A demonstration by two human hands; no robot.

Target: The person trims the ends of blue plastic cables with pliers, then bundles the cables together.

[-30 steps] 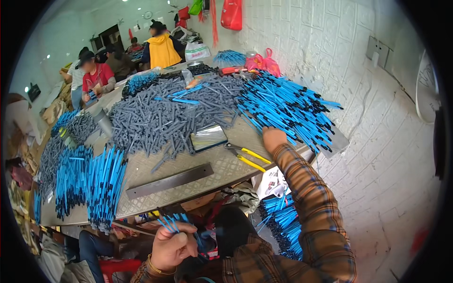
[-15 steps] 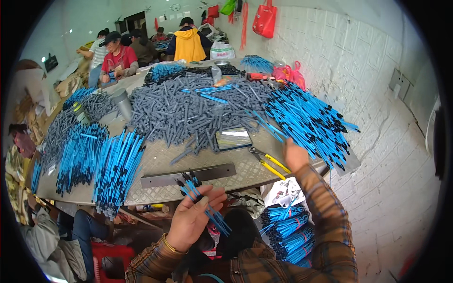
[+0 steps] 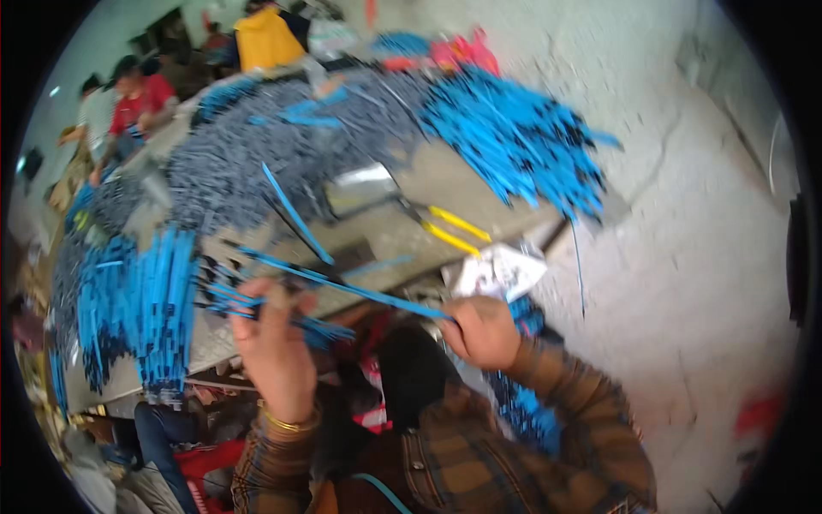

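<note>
My left hand (image 3: 278, 351) is closed around a small bundle of thin blue rods with black ends (image 3: 325, 332). The black ends poke out to the left of its fingers. My right hand (image 3: 484, 332), closed, pinches the right end of long blue rods (image 3: 368, 294), which slant up and left to just above the left hand's bundle. Blur hides how many rods it holds. Another blue rod (image 3: 295, 214) shows above them, partly dark; whether it lies on the table or hangs in the air I cannot tell.
A heap of grey plastic pieces (image 3: 231, 158) covers the table's middle. Blue rods are piled at the right (image 3: 514, 137) and left (image 3: 163, 300). Yellow-handled pliers (image 3: 449, 231) and a shallow box (image 3: 360, 188) lie near the front edge. A person in red (image 3: 137, 107) sits far left.
My right hand has come away from the right-hand pile, moving left and down with blue rods in it. My left hand has risen leftward with its bundle. The whole view has shifted.
</note>
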